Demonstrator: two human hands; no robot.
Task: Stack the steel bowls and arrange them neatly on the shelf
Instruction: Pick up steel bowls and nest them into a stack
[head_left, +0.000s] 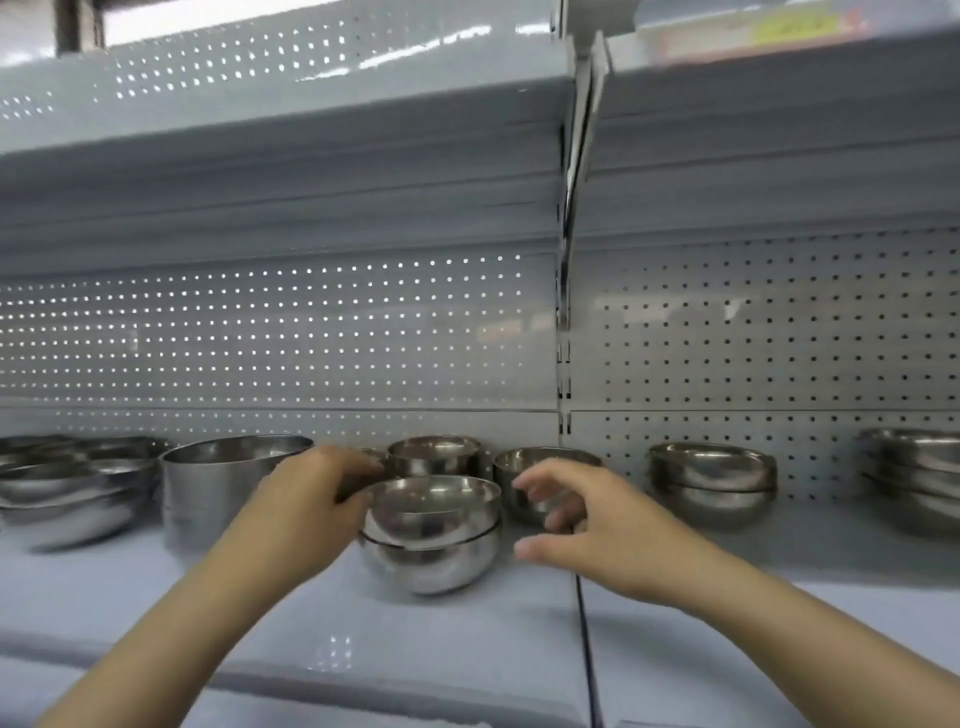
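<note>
— On shelf (467, 639), status?
— Two steel bowls (431, 535) nested at centre; loose bowls (540, 467) behind remain. Left hand (317, 499) touches the stack, right hand (576, 525) spread wide beside it, holding nothing.

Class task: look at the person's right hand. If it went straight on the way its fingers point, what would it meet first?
Most likely the single steel bowl just beyond the right hand; its fingertips already overlap it, though depth is unclear.

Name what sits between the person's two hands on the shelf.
In the head view, a stack of two steel bowls sits between the left hand and right hand.
</note>
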